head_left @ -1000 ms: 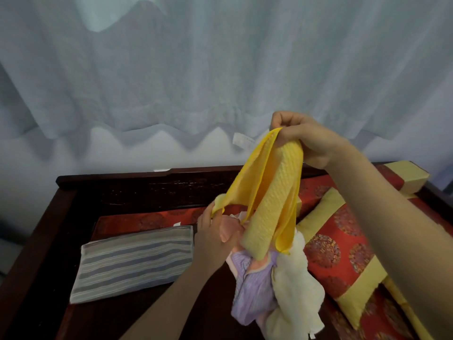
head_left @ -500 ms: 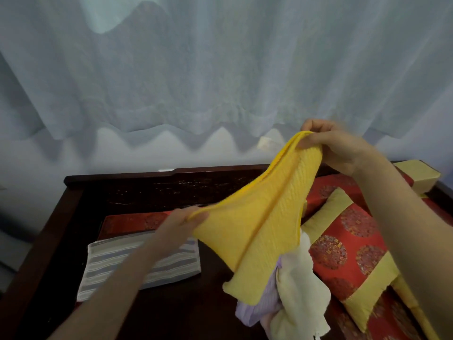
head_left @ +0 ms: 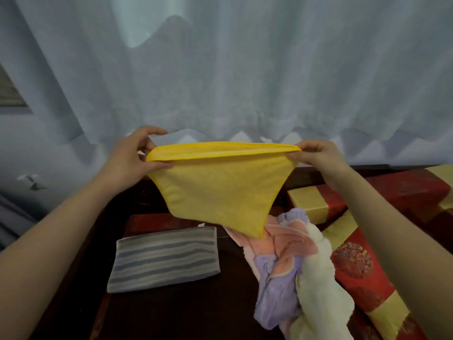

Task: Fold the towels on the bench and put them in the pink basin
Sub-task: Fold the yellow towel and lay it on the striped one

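The yellow waffle-textured towel (head_left: 215, 190) hangs in the air above the dark wooden bench (head_left: 171, 315), and we see it pulled out wide, its doubled top edge nearly level and its lower part sagging to a blunt point. The left hand (head_left: 133, 158) pinches the left top corner between thumb and curled fingers; the right hand (head_left: 316, 155) pinches the right top corner the same way, the two hands well apart at about one height. Half a second ago we saw the cloth slanting, the right hand high and the left hand low at a bottom corner; a second ago it drooped bunched from the right hand alone while the left hand was down at the heap. Below the towel's point lies that loose heap of pink, lilac and cream towels (head_left: 289, 261), of which we now see more of the pink one. To its left the folded grey-and-white striped towel (head_left: 166, 258) lies flat on the bench as before. Red cushions with gold bands (head_left: 355, 263) lie at the right, and a pale sheer curtain (head_left: 220, 69) hangs behind.
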`<state>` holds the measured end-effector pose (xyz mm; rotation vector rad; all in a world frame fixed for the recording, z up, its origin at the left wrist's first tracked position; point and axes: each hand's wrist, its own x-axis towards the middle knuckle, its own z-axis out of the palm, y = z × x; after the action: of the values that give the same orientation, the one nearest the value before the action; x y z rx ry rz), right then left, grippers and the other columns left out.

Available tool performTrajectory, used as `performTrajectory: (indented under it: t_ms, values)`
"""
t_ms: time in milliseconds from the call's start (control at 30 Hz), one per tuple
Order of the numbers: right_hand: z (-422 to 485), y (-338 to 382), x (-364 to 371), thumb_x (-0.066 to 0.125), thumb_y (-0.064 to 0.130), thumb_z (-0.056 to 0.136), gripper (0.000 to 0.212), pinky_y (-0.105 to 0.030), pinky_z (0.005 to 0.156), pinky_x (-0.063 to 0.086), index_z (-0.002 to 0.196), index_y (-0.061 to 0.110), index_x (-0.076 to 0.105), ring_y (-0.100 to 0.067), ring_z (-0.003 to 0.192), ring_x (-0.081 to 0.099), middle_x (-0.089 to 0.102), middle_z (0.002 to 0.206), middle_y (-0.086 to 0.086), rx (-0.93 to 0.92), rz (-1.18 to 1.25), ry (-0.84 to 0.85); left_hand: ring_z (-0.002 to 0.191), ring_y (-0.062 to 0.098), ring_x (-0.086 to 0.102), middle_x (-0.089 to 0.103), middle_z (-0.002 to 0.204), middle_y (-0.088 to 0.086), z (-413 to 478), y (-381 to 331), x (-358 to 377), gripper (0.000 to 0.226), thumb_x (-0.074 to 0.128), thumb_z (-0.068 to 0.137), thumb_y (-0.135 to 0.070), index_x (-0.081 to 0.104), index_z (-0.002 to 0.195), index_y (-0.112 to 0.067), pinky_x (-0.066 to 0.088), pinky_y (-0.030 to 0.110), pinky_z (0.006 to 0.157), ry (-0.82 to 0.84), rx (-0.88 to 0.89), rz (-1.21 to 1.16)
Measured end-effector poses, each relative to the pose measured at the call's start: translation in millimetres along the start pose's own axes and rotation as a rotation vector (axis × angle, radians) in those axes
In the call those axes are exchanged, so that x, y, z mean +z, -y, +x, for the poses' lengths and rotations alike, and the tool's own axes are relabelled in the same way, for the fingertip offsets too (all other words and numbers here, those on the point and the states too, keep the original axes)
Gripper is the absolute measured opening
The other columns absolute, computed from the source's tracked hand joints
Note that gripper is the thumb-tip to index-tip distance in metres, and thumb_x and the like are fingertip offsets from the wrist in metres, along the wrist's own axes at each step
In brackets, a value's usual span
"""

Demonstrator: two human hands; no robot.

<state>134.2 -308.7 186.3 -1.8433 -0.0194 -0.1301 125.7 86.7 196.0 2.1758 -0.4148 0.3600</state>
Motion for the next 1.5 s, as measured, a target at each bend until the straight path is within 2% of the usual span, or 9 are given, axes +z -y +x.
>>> performTrajectory:
  t_ms: [133,333,500,667,933,1067,1233,1400,1500]
  values:
    - [-27,6,6,0.075,0.024,0.07,0.025,-0.02,0.079,0.052,0.088,0.006,0.074,-0.011,0.083,0.067,0.075,0.084,-0.002,-0.057,0.027,0.162,0.071,-0.007,0.059,0.065,0.077,-0.004,-22,-6,-25,0.023,0.084,0.063,-0.014,0.066,0.065,-0.028,0.042,0.003,0.067,0.146,0.011,0.016]
    - [-102,-55,22,0.071,0.019,0.074,0.016,-0.018,0.066,0.05,0.084,0.007,0.077,-0.008,0.071,0.067,0.075,0.078,-0.005,0.091,-0.068,0.479,0.065,0.014,0.062,0.068,0.073,0.005,-131,34,-22,0.04,0.084,0.055,-0.052,0.073,0.082,-0.025,0.049,0.033,0.06,0.542,-0.245,-0.057]
    - [-170,-138,52,0.074,0.019,0.077,0.016,-0.025,0.066,0.049,0.085,0.005,0.075,-0.014,0.071,0.063,0.071,0.075,-0.011,0.257,-0.07,0.623,0.067,0.015,0.062,0.072,0.076,0.012,-239,82,21,0.043,0.082,0.064,-0.045,0.074,0.091,-0.012,0.047,0.028,0.063,0.731,-0.564,-0.294]
    - [-199,-191,82,0.07,0.009,0.083,0.015,-0.022,0.064,0.044,0.072,0.02,0.072,-0.006,0.065,0.055,0.063,0.063,0.003,0.359,-0.08,0.57,0.069,0.014,0.067,0.073,0.076,0.009,-281,107,53,0.048,0.08,0.054,-0.058,0.076,0.078,-0.017,0.051,0.022,0.063,0.517,-0.743,-0.352]
    - [-117,-239,134,0.073,0.015,0.081,0.006,-0.024,0.065,0.045,0.086,0.016,0.072,0.002,0.065,0.058,0.068,0.074,-0.003,0.312,-0.344,0.176,0.079,0.015,0.067,0.072,0.086,0.0,-217,161,106,0.008,0.067,0.085,-0.013,0.069,0.086,-0.021,0.052,0.023,0.069,0.069,-0.859,-0.283]
    - [-86,-249,159,0.066,0.016,0.081,0.027,-0.031,0.084,0.046,0.108,0.012,0.069,-0.024,0.099,0.064,0.072,0.105,-0.009,0.323,-0.628,0.253,0.094,0.023,0.063,0.067,0.095,0.001,-195,197,127,0.013,0.071,0.083,-0.016,0.065,0.091,-0.023,0.05,0.033,0.079,0.161,-0.804,-0.056]
    - [-68,-263,177,0.073,0.024,0.073,0.072,-0.031,0.101,0.039,0.138,0.014,0.043,-0.025,0.128,0.045,0.047,0.141,-0.007,0.387,-0.802,0.564,0.116,0.022,0.05,0.051,0.127,0.004,-181,220,134,0.072,0.082,0.069,-0.026,0.048,0.131,-0.013,0.039,0.027,0.088,0.46,-0.741,0.125]
    - [-57,-256,186,0.074,0.041,0.06,0.032,-0.037,0.083,0.038,0.085,0.033,0.055,-0.02,0.114,0.042,0.048,0.112,0.001,0.372,-1.155,0.67,0.087,0.01,0.058,0.064,0.103,-0.002,-169,221,126,0.051,0.085,0.065,-0.027,0.065,0.111,-0.017,0.047,0.019,0.065,0.642,-0.822,0.059]
    - [-55,-244,171,0.074,0.033,0.054,0.026,-0.031,0.068,0.037,0.069,0.026,0.054,-0.015,0.084,0.051,0.05,0.087,0.003,0.45,-0.722,0.762,0.098,0.006,0.058,0.057,0.114,-0.01,-167,208,98,0.054,0.084,0.066,-0.023,0.055,0.108,-0.038,0.052,0.02,0.078,0.793,-0.939,-0.214]
